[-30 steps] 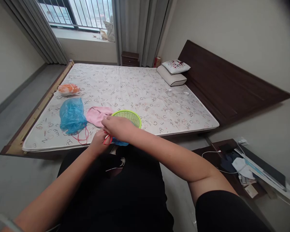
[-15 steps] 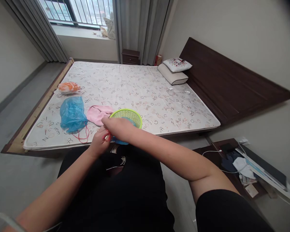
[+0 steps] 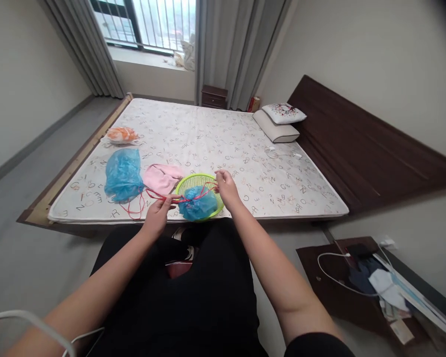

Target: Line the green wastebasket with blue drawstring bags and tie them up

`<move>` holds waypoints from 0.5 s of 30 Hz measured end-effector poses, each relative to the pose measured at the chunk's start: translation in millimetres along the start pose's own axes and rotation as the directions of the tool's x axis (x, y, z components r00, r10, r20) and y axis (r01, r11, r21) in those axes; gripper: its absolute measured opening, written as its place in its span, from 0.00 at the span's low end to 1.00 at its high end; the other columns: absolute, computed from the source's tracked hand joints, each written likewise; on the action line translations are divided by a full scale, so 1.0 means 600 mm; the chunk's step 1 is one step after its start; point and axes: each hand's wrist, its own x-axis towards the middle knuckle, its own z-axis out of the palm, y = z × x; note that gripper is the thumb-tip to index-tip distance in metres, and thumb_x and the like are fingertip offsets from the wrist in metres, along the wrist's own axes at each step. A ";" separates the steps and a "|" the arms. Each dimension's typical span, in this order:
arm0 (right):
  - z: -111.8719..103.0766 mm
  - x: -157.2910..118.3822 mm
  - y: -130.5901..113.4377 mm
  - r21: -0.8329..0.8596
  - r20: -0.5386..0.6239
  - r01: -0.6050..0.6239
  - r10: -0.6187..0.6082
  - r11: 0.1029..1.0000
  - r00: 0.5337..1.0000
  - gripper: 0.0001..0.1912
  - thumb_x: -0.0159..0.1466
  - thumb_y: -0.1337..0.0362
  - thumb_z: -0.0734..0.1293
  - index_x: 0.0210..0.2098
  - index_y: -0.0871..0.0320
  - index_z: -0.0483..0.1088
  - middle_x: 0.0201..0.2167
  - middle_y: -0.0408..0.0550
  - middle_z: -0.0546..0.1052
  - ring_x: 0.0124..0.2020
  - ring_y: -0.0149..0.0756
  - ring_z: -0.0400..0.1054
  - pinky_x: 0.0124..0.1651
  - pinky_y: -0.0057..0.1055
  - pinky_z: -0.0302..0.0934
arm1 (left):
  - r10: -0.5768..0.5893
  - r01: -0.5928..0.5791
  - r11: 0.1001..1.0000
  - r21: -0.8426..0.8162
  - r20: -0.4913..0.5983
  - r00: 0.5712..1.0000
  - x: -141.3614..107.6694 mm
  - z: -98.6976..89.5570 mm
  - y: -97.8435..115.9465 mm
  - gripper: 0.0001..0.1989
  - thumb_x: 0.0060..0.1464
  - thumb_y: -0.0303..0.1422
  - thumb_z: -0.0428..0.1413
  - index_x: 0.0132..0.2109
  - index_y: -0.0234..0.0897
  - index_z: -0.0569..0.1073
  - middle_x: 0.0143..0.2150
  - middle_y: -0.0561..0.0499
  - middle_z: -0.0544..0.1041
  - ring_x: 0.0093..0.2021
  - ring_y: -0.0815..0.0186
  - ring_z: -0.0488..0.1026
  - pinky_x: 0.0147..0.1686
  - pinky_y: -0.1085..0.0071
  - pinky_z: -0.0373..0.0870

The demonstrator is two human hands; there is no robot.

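A small blue plastic bag (image 3: 197, 204), gathered at its neck, rests in a lime-green basket (image 3: 196, 178) at the bed's near edge. Red drawstrings (image 3: 201, 194) run out from the bag's neck to both sides. On the left side, my left hand (image 3: 159, 213) pinches one stretch of the red string. Over the basket's right rim, my right hand (image 3: 226, 186) is closed on the other stretch. Left of the basket lies a pink cloth (image 3: 161, 177). A larger blue plastic bag (image 3: 123, 173) with loose red strings sits farther left.
The bare mattress (image 3: 193, 129) fills the middle of the room. An orange item in a clear bag (image 3: 122, 135) lies at its left side, with pillows (image 3: 282, 115) by the headboard (image 3: 364, 134). To my right, a low nightstand (image 3: 330, 277) holds cables, cloth and papers.
My hands were close together at the basket's left rim and are now spread apart. My right hand has moved right, drawing the red string out and uncovering the blue bag.
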 end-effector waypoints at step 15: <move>0.032 0.035 -0.093 -0.664 0.233 0.273 -0.155 0.696 0.960 0.12 0.64 0.58 0.64 0.44 0.54 0.74 0.34 0.47 0.78 0.35 0.39 0.70 0.40 0.35 0.64 | -0.080 0.089 0.983 0.163 -0.063 0.995 -0.061 -0.045 -0.156 0.35 0.58 0.46 0.57 0.68 0.37 0.62 0.68 0.36 0.66 0.68 0.50 0.63 0.62 0.51 0.65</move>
